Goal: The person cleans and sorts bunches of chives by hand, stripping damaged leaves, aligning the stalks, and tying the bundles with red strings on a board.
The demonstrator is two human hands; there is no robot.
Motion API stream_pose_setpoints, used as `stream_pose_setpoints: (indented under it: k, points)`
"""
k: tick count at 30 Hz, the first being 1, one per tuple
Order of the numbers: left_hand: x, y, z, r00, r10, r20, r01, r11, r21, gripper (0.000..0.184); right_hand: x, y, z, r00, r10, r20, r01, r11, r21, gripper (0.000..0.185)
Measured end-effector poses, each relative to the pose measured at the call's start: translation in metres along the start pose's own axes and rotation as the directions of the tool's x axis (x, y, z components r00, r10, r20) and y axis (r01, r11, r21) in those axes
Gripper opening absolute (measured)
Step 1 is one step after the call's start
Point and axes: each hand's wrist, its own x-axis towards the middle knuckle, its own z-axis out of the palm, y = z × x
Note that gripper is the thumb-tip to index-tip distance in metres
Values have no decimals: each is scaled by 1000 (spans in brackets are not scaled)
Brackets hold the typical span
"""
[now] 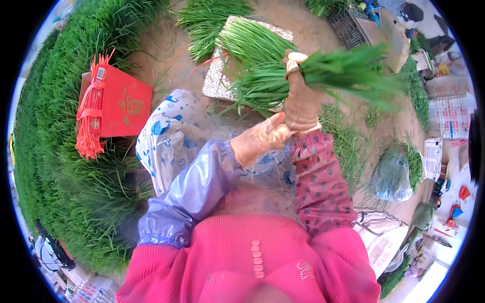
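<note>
My right hand (302, 101), in a brown knit glove with a pale fingertip cover, is closed around a bunch of chives (348, 70). The long green leaves fan out to the right, their ends smeared by motion. My left hand (261, 140), in a pale rubber glove, is just below, by the right wrist. Its thumb stands apart from the fingers, and I see nothing in it; whether it touches the right cuff I cannot tell. More chives (255, 43) lie on a silver-patterned board (214, 83) in front of me.
A thick bank of chives (55, 151) fills the left side. Against it stands a red box (126, 108) with red ties (91, 144) strapped on. Loose leaves (341, 141) litter the floor. At right are a bagged bundle (393, 174), a black crate (348, 30) and stacked white cartons (449, 108).
</note>
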Motion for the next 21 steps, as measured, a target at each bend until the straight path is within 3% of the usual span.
stream_pose_setpoints:
  k: [2,3,4,6,7,8,9,10,12,13,14,16,17,18,19,20,21]
  points:
    - [14,3,1,982,-82,172,159,850,-503,87,-13,-5,-9,997,-71,43,73,997,-39,3]
    - [25,-8,6,999,22,47,10,806,-591,85,-21,-10,-11,986,-148,75,155,983,-96,3]
    - [27,-4,12,998,26,48,8,808,-589,85,-31,-16,-15,970,-219,106,234,961,-150,5]
    - [31,8,16,934,311,-177,-356,763,-539,95,-58,-25,-24,976,-111,188,141,977,-157,18]
    - [32,5,11,935,339,-105,-322,683,-656,76,-70,-23,-24,982,5,186,-19,997,72,16]
    - [32,-3,-1,933,343,-104,-324,684,-654,76,-80,-20,-26,978,58,201,-97,977,188,16]
    - [27,0,-9,942,330,62,-157,596,-787,68,-90,-17,-28,970,111,216,-174,938,300,15]
    - [25,-1,-13,904,385,187,-31,495,-868,59,-98,-13,-28,934,-64,351,-13,977,213,15]
    - [18,6,-16,773,470,425,293,329,-898,42,-101,-12,-28,848,-228,478,173,972,157,17]
    - [4,20,-15,936,209,282,179,408,-895,40,-95,-20,-26,728,-283,625,317,947,59,21]
    - [-7,30,-14,996,-47,71,85,512,-855,38,-89,-32,-24,582,-297,757,468,883,-14,25]
    - [-16,36,-20,996,24,-89,-78,731,-677,30,-89,-62,-34,551,-254,795,518,851,-87,36]
    - [-21,40,-29,992,6,-130,-82,807,-585,27,-88,-66,-43,576,-48,816,169,984,-61,40]
    - [-25,45,-36,985,-6,-172,-79,870,-487,24,-88,-70,-52,520,152,841,-205,977,-50,44]
    - [-25,47,-45,980,16,-196,-109,876,-470,24,-89,-78,-60,516,383,766,-539,840,-56,50]
    - [-23,44,-62,971,42,-235,-141,894,-424,24,-93,-54,-68,568,395,722,-585,811,17,51]
    - [-26,52,-58,964,-3,-265,-86,942,-323,24,-92,-53,-68,547,457,701,-603,796,-48,51]
